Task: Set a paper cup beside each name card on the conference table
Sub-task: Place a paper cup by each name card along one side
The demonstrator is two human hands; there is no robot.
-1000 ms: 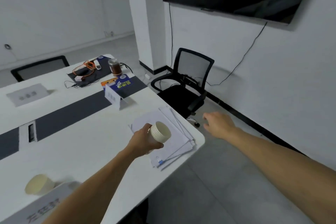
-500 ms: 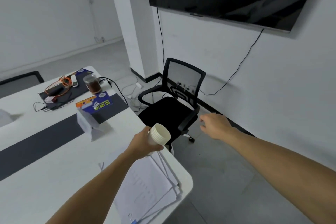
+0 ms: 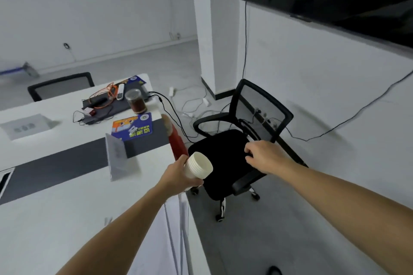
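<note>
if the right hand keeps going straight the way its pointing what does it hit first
Most likely the black office chair. The right hand reaches forward and left over the seat, fingers curled just above the cushion, near the base of the backrest. Depth is unclear, so it may already be touching.

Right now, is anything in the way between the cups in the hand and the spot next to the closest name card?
Nothing visible. The left hand holds the stack of cups just right of the name card, over bare table.
</note>
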